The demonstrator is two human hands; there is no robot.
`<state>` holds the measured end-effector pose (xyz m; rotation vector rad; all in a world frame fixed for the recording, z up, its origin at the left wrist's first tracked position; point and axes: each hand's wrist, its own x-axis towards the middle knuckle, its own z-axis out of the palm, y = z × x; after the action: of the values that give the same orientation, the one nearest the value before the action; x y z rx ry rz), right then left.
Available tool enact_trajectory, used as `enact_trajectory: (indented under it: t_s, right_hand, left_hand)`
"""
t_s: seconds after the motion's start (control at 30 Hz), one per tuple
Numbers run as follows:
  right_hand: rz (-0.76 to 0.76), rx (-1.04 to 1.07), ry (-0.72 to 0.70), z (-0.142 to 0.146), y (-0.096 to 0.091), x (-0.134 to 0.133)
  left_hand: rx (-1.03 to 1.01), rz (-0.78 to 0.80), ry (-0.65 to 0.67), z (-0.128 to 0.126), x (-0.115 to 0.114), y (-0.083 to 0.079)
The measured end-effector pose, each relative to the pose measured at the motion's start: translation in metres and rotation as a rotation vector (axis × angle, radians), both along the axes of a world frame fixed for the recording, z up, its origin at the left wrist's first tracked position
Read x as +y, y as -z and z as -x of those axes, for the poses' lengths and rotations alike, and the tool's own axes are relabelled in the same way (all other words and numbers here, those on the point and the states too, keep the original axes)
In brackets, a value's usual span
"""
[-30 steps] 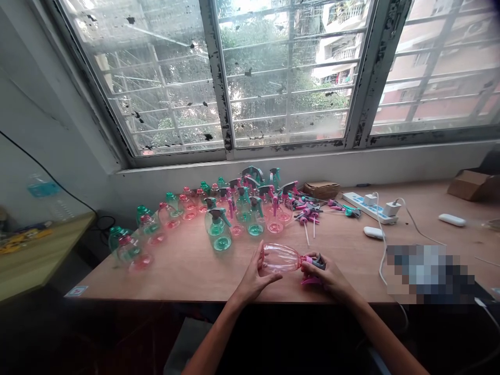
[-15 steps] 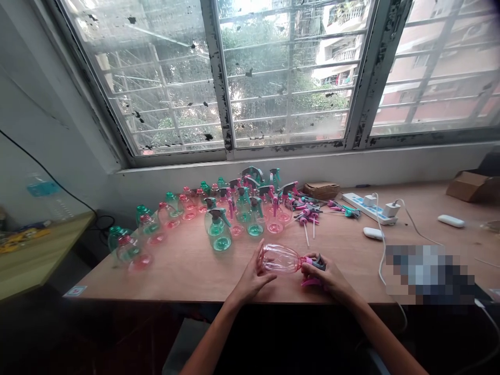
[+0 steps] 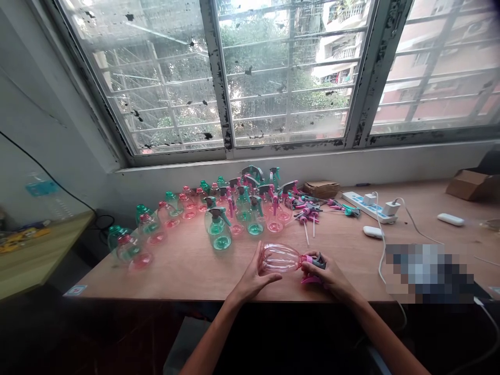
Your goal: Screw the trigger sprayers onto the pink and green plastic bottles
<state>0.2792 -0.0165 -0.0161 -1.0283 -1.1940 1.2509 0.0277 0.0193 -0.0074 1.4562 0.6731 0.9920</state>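
Note:
A clear pink spray bottle (image 3: 282, 258) lies on its side near the front edge of the wooden table (image 3: 187, 271). My left hand (image 3: 254, 276) curls round the bottle's base end. My right hand (image 3: 327, 274) grips the pink and grey trigger head (image 3: 315, 262) at the bottle's neck. Both hands are closed on their parts.
Several pink and green spray bottles (image 3: 219, 229) stand in rows behind, some with trigger heads on. Loose trigger heads (image 3: 308, 212) lie right of them. A white power strip (image 3: 369, 207), cables, small white devices (image 3: 374, 232) and a cardboard box (image 3: 471, 185) are at the right. A window fills the back.
The left hand's fingers shift slightly round the bottle's base; the bottle and right hand stay in nearly the same place.

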Motion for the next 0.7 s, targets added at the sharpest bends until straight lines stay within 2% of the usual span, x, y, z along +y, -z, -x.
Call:
enact_trajectory:
  t_s: [0.33, 0.7]
  right_hand:
    - [-0.007, 0.021, 0.002, 0.0010, 0.0014, 0.0007]
    - [-0.002, 0.045, 0.000, 0.0024, -0.0037, 0.0009]
  left_hand:
    - [-0.028, -0.017, 0.016, -0.0010, 0.0062, 0.0065]
    - [-0.002, 0.006, 0.026, -0.0007, 0.0034, 0.0012]
